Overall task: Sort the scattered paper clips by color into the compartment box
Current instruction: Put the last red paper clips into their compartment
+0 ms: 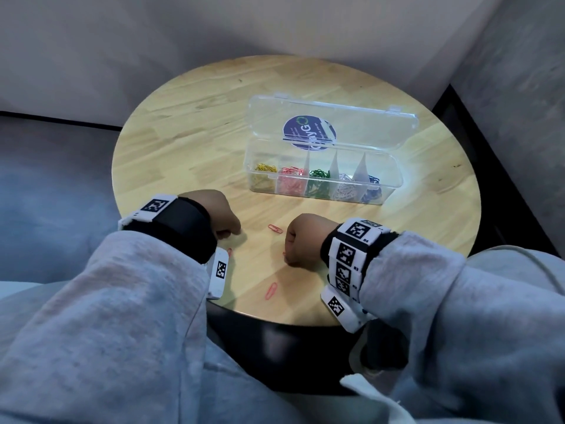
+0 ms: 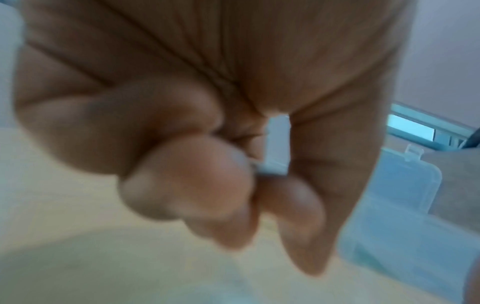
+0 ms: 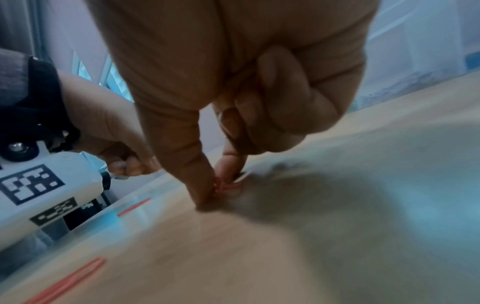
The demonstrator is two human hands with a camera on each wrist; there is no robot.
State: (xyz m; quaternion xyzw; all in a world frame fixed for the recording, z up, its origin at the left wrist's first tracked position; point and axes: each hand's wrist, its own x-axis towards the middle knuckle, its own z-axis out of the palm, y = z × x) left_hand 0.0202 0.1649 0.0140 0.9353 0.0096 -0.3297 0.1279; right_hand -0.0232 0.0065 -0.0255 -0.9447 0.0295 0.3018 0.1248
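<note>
Near side of the box point(image 1: 324, 179): your right hand point(image 1: 301, 240) pinches a red clip point(image 3: 224, 186) off the table point(image 1: 183, 133), left hand point(image 1: 218, 217) curled, contents unclear; next, carry it to the red compartment.

One round table point(image 1: 189, 123), one clear compartment box point(image 1: 324, 182) with five compartments: yellow, red, green, silver, blue clips, piles too tangled to count. Loose red clips on the table: four visible, one between the hands point(image 1: 275, 228), one near the edge point(image 1: 271, 290), one by the left wrist point(image 1: 230, 251), one pinched at the right fingertips point(image 3: 225, 186). Two hands: left point(image 1: 218, 214), right point(image 1: 305, 238).
</note>
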